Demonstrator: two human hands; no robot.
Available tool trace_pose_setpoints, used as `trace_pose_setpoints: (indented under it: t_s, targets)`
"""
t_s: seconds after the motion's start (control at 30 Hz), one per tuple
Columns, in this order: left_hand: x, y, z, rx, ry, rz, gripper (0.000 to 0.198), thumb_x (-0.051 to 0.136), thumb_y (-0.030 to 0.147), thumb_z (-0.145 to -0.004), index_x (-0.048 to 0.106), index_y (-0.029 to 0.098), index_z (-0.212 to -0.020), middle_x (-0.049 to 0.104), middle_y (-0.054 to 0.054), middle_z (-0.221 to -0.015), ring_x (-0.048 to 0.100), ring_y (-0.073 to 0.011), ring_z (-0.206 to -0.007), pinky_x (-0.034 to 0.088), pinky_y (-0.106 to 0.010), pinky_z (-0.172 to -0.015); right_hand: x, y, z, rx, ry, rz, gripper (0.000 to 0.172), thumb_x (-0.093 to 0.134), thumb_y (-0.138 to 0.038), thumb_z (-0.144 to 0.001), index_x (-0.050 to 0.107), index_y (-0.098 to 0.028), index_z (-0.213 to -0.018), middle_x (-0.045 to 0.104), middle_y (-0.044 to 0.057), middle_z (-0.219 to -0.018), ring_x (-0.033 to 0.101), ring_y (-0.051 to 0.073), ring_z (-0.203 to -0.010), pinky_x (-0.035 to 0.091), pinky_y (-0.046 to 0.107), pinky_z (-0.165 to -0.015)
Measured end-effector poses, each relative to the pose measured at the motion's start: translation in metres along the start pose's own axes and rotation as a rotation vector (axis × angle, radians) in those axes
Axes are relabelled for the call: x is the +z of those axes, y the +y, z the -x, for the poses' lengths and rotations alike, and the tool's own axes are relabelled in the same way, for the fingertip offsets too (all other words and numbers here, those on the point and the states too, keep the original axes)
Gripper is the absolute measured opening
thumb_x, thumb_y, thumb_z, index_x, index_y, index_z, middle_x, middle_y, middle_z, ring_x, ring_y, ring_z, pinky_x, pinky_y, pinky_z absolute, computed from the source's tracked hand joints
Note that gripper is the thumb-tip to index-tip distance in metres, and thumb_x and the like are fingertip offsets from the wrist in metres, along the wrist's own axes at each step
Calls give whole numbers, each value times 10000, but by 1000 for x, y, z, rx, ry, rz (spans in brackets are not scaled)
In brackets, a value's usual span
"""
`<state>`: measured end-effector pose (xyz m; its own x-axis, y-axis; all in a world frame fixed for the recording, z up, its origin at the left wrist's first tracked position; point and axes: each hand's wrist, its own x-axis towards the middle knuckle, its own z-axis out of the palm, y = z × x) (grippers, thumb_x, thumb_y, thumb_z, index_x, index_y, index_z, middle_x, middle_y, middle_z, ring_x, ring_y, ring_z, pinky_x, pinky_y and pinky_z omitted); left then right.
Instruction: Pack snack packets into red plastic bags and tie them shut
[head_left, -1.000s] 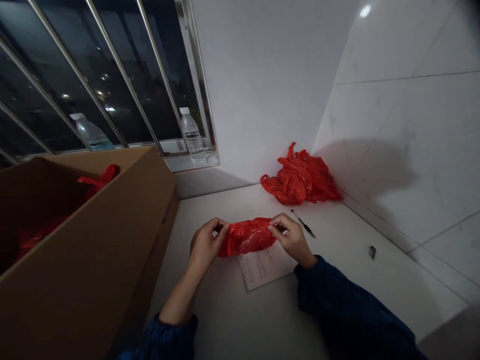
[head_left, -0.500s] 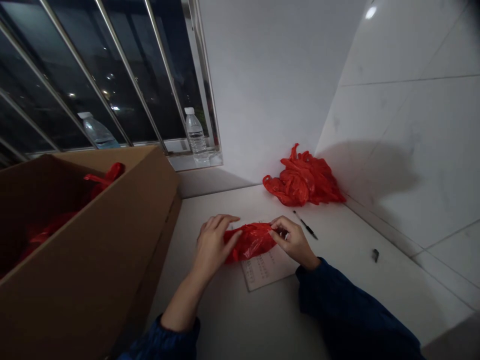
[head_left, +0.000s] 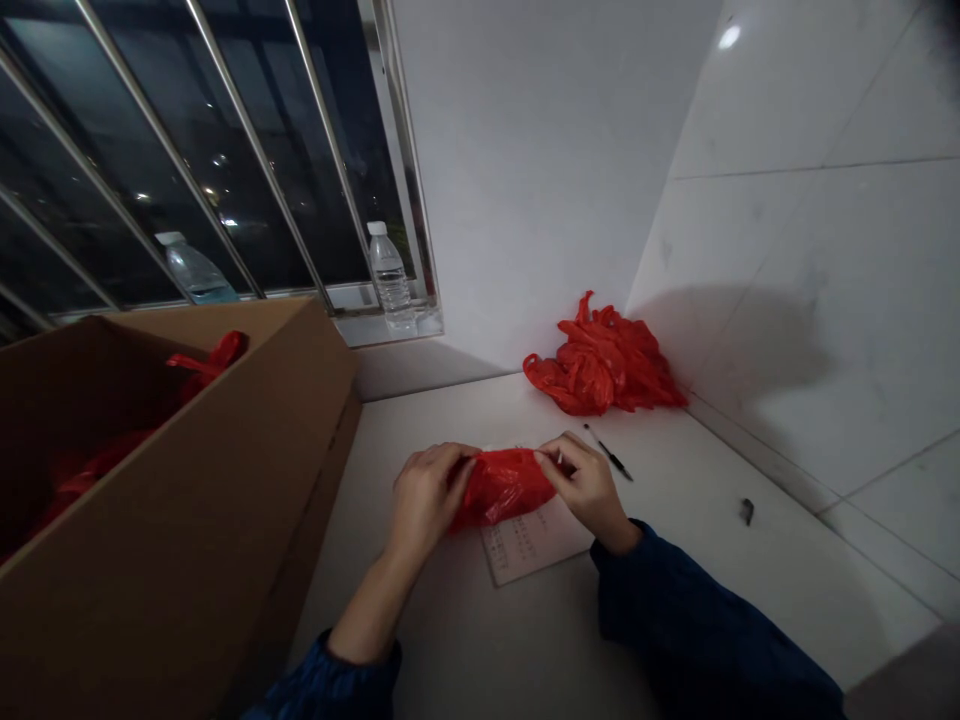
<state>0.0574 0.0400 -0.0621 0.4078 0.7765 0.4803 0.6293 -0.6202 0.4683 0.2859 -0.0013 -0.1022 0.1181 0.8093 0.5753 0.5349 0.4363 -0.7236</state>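
A red plastic bag (head_left: 504,487) is stretched between my two hands above the white table. My left hand (head_left: 433,492) is closed on its left end, thumb and fingers pinching the upper edge. At the other end, my right hand (head_left: 583,483) pinches the bag's upper right corner. Beneath the bag lies a sheet or booklet with writing (head_left: 536,545), partly covered by it. Just beyond my right hand is a black pen (head_left: 609,453).
A tall cardboard box (head_left: 247,470) holding red bags stands at the left. A pile of red plastic bags (head_left: 606,362) rests in the back corner. Water bottles (head_left: 391,280) stand by the barred window. A small dark object (head_left: 747,511) lies at the right.
My left fingers, spread over the bag before, have closed on its upper left edge. The right hand keeps its pinch, and the bag's top edge now looks straighter.
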Motion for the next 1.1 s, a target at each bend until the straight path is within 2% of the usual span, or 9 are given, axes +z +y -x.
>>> trace_pose_setpoints:
  t_s: [0.13,0.27,0.47,0.57,0.63,0.77,0.87,1.03,1.1]
  targets:
    - [-9,-19,-2,-169,112,116,182,519,338,-948,654,223,-993,731,-18,-960,682,-175,-878,481,-269,-784,-5,12,-3,102,201,-116,174,578,-342,-916,610,-204,-814,533,-16,-695,453,131,-577,374,268,-567]
    - [-20,-32,-4,-239,137,156,215,511,349,-937,626,215,-1060,721,-20,-882,686,-182,-805,494,-261,-709,-6,19,-4,136,253,-171,214,550,-390,-925,576,-201,-827,506,-23,-679,451,132,-576,381,263,-554]
    - [-28,-3,2,42,-37,115,452,506,268,-939,448,233,-1386,583,-97,-1311,577,-217,-1162,451,-345,-956,-6,0,-1,127,165,-154,195,607,-398,-883,562,-213,-921,519,-37,-667,448,124,-536,359,244,-506]
    - [-26,14,4,156,-87,32,304,536,257,-937,588,264,-1236,639,-55,-1181,582,-224,-1092,427,-360,-945,-6,-10,1,61,43,-10,224,698,-372,-806,607,-214,-935,626,6,-807,553,155,-674,420,262,-622]
    - [-27,18,4,123,-10,51,155,536,263,-945,662,232,-1028,678,-35,-990,612,-204,-947,442,-324,-854,-10,-11,1,59,26,16,155,663,-353,-830,612,-208,-812,596,-8,-718,536,151,-650,409,259,-614]
    - [-37,17,5,-59,252,269,176,530,308,-952,633,186,-877,655,-26,-839,603,-165,-791,440,-262,-726,-23,-4,4,179,166,-130,256,559,-387,-907,538,-207,-726,484,-36,-617,440,124,-548,349,241,-506]
    - [-51,20,7,-105,327,477,114,556,286,-918,606,193,-960,638,-32,-909,600,-164,-831,452,-257,-744,-38,-11,8,220,230,-239,174,552,-383,-913,568,-210,-912,562,-7,-774,435,112,-532,359,241,-478]
    - [-73,40,14,40,138,575,127,503,204,-881,605,198,-806,602,-48,-869,586,-187,-849,451,-291,-769,-54,-64,19,-14,500,-201,273,597,-254,-886,547,-251,-1155,606,64,-1048,522,141,-652,433,280,-570]
    - [-79,48,17,100,46,582,203,469,205,-875,573,194,-701,604,-67,-894,583,-202,-872,447,-305,-769,-51,-87,21,-189,405,-122,228,576,-187,-887,590,-260,-1103,627,56,-980,585,180,-754,475,314,-666]
